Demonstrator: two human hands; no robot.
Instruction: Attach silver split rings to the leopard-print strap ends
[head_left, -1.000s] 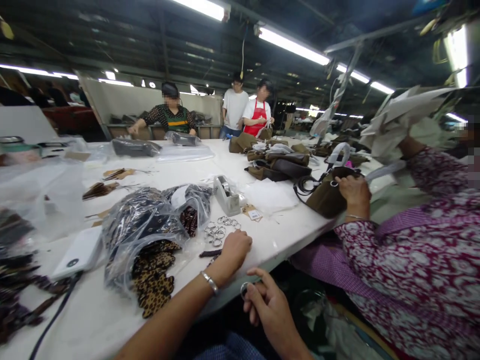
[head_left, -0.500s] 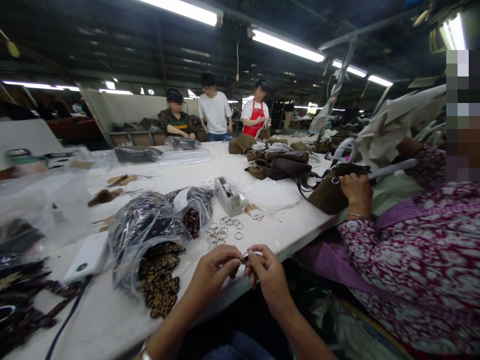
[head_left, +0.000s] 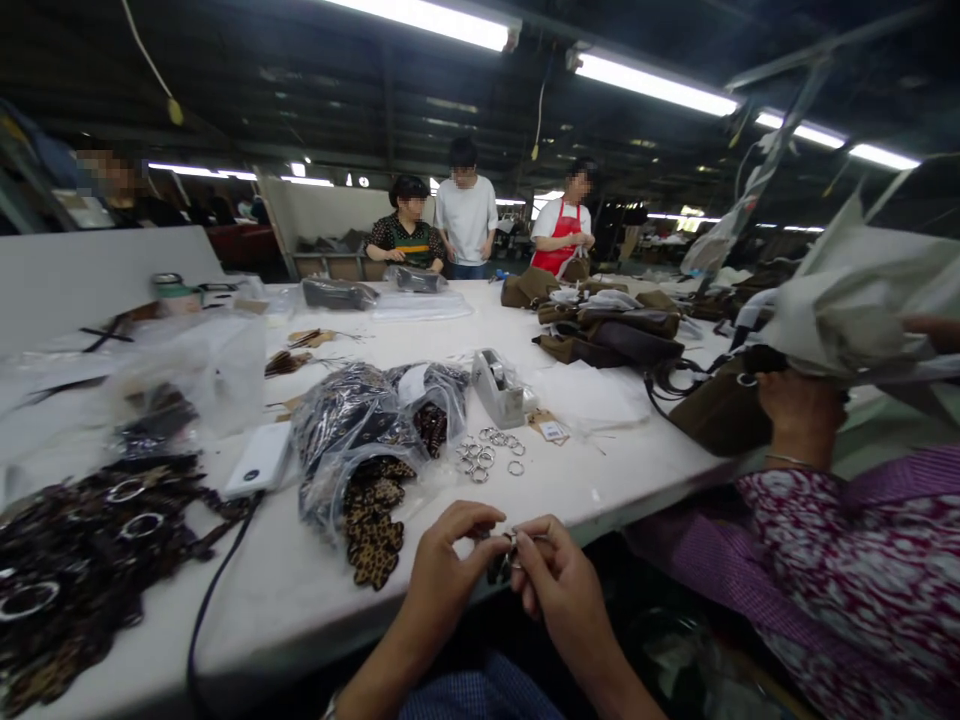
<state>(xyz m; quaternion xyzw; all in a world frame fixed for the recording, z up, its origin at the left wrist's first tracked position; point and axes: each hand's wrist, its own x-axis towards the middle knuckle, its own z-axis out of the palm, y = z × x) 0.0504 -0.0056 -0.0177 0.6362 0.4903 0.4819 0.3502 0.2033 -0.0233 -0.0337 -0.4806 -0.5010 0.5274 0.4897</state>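
Note:
My left hand (head_left: 454, 565) and my right hand (head_left: 561, 572) meet fingertip to fingertip over the table's front edge. In the right hand's pinch is a metal split ring (head_left: 514, 550), partly covered by the fingers. A small dark piece (head_left: 498, 572) hangs at the left fingertips, against the ring; its shape is mostly hidden. Just beyond the hands lie several loose split rings (head_left: 480, 457). Left of them, leopard-print pieces (head_left: 373, 525) spill from a clear plastic bag (head_left: 319, 490).
A tape dispenser (head_left: 501, 390) stands behind the rings, beside paper tags (head_left: 549, 428). On the left are a white power bank (head_left: 259, 460) with a black cable and a pile of dark pieces with rings (head_left: 97, 540). At right, a co-worker's hand (head_left: 801, 405) holds an olive bag (head_left: 712, 410).
The view has swung left, bringing more of the dark pile into sight. My hands stay together at the ring, fingers slightly shifted. The co-worker's wrapping paper has moved down over the olive bag.

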